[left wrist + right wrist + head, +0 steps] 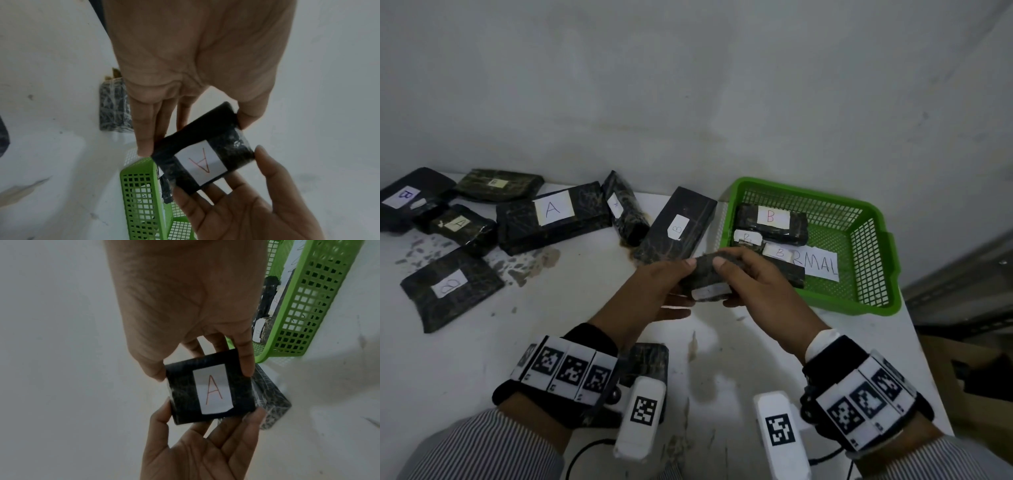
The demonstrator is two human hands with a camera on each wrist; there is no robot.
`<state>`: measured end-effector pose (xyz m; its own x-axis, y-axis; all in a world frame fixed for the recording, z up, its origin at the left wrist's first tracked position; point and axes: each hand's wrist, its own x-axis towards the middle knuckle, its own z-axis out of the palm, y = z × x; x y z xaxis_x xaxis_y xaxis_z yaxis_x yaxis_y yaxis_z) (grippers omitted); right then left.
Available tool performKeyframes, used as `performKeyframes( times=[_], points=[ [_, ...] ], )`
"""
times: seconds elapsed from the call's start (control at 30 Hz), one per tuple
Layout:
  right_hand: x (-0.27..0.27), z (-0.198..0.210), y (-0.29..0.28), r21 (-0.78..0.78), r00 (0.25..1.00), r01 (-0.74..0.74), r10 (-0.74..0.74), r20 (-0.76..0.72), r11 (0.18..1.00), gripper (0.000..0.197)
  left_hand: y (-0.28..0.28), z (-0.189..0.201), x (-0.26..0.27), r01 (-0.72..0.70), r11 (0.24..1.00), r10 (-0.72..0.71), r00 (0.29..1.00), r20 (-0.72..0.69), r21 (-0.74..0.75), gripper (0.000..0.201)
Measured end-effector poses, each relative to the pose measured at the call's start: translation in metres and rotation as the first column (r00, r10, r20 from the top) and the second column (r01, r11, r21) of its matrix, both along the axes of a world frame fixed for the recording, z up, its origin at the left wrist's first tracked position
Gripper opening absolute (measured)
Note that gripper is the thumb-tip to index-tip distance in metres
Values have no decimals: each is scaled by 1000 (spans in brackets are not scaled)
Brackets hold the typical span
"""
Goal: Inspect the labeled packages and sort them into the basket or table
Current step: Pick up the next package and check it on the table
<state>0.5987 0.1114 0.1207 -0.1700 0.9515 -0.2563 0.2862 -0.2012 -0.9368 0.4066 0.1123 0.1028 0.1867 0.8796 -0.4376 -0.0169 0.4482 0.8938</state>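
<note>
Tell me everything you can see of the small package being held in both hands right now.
The small package is a squarish dark block in glossy clear wrap, with a white paper label bearing a red handwritten A. It is held in the air above the white table, just left of the green basket, label facing down toward the wrists. The left hand and right hand pinch its opposite edges.

small black package (209, 391) held in both hands: white label, red "A". table (585, 308) packages: big one (553, 217) reads "A", another (460, 224) "A", long one (676, 228) "B", far left one (409, 197) "B". green basket (873, 246): top package (772, 219) "B", paper sheet (820, 265) shows "RMAL".
</note>
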Motion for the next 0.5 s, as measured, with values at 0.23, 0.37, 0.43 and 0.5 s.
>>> performKeyframes(
  times=[0.23,0.37,0.43,0.5],
  points=[
    [-9,-2,-4,10,967,-188,184,175,982,52,-12,-2,-18,-8,994,8,1000,-1,-109,46],
    [-26,-12,-8,42,840,-367,312,443,929,89,-23,-7,-37,15,991,-19,999,-30,-135,46],
    [-35,-18,-10,12,790,-413,351,502,911,98,-27,-10,-48,27,989,-35,998,-50,-147,46],
    [-45,-24,-13,4,769,-436,371,520,900,100,-29,-13,-58,-3,990,-2,999,-39,-144,41]
  ],
)
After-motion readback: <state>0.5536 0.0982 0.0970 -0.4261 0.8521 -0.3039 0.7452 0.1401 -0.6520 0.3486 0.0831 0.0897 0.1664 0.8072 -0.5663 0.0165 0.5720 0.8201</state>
